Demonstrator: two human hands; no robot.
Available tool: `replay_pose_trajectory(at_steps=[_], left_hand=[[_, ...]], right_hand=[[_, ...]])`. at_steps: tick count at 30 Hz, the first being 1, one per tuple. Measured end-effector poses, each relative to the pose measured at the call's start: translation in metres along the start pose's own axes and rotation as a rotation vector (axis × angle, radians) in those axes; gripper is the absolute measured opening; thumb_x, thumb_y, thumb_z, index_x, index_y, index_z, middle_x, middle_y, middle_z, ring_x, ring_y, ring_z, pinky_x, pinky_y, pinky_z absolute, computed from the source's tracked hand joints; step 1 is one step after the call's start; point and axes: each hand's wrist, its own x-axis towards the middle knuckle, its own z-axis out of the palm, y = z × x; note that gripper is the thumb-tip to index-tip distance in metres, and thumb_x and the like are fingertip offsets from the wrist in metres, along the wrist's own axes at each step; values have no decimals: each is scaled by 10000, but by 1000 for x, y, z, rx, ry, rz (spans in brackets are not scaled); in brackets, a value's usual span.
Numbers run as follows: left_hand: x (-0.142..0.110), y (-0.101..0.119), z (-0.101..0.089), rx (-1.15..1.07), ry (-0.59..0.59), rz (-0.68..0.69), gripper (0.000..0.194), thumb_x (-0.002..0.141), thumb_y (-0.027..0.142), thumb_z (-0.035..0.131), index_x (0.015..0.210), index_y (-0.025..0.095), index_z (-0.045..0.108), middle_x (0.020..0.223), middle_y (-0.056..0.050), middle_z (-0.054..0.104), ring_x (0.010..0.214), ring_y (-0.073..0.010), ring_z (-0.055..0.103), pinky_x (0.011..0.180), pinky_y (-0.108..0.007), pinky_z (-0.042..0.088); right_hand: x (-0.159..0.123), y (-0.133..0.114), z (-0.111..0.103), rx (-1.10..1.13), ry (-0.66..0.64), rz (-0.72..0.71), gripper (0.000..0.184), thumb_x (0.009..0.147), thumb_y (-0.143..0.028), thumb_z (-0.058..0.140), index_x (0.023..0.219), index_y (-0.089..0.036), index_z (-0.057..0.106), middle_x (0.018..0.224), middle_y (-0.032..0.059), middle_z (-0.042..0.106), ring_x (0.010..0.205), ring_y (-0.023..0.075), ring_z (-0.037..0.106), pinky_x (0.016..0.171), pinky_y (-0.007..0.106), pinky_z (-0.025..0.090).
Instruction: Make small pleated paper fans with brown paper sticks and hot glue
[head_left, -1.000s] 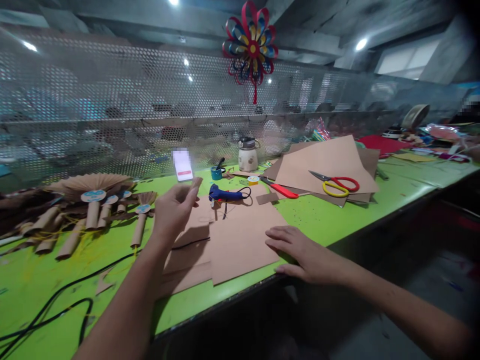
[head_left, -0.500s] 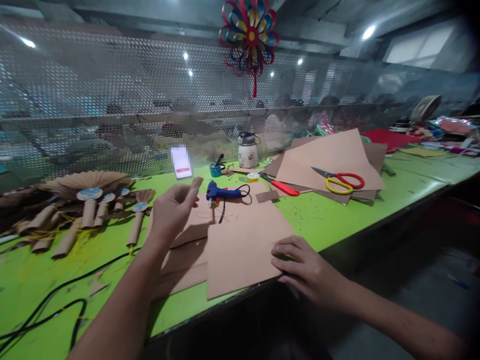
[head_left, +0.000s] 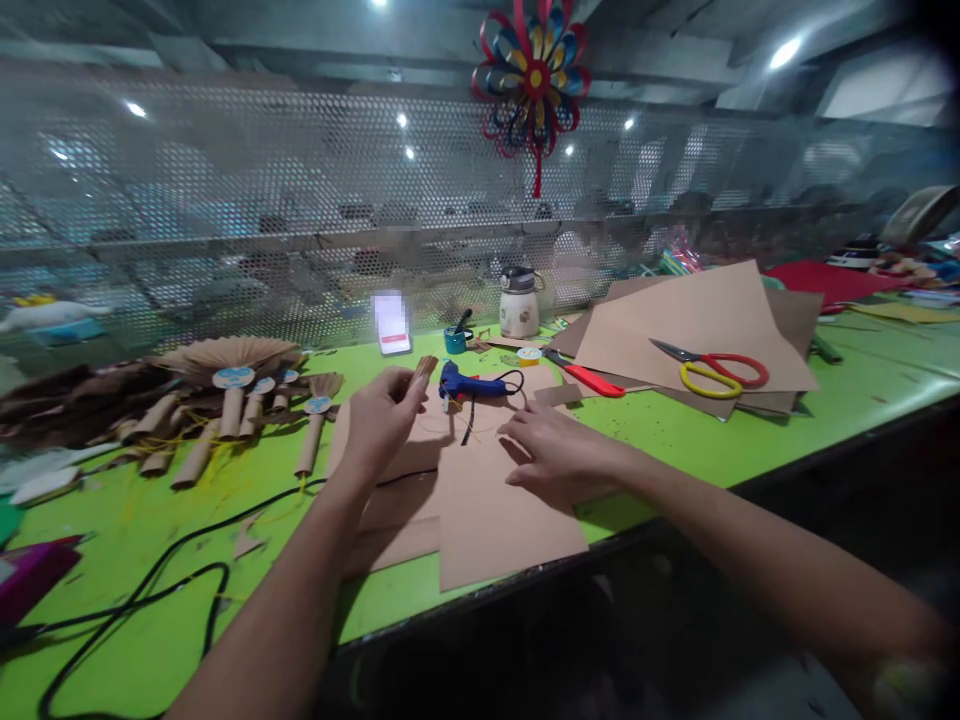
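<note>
My left hand (head_left: 381, 415) is closed on a small pleated strip of brown paper (head_left: 426, 368), whose folded end sticks up past my thumb. My right hand (head_left: 559, 445) is open, fingers stretched out, over a sheet of brown paper (head_left: 502, 540) lying on other brown sheets. Whether it touches the sheet I cannot tell. Just beyond its fingertips lies a blue glue gun (head_left: 476, 386) with a black cord. Several brown paper fans with tube handles and blue round labels, one a small fan (head_left: 319, 405), lie left of my left hand.
Red-and-yellow-handled scissors (head_left: 709, 370) rest on a stack of brown sheets (head_left: 697, 320) at right. Red-handled cutters (head_left: 585, 375), a tape roll (head_left: 455, 340), a bottle (head_left: 519, 305) and a lit phone (head_left: 391, 325) stand or lie behind. A black cable (head_left: 172, 550) loops across the green table (head_left: 285, 545).
My right hand has moved from the sheet's near right edge up and inward toward the glue gun. The left hand keeps hold of the pleated paper. The view has turned slightly left.
</note>
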Motion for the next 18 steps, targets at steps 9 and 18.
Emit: replay_pose_trajectory(at_steps=[9,18], left_hand=[[0,-2,3,-31,5,20,313,832,484,610,815,174,651,613,-13,650,559,-172,653,537,-253,464],[-1,1,-1,-40,9,4,289,827,467,608,825,182,655,617,-12,654,572,-177,654,552,-256,464]], right_hand=[[9,42,9,356,-137,215,294,666,-411,753,717,-181,578,670,-2,537,623,167,488,533,257,302],[-21,50,-17,879,94,242,331,837,-463,615,696,-171,553,619,-28,513,580,117,479,565,246,382]])
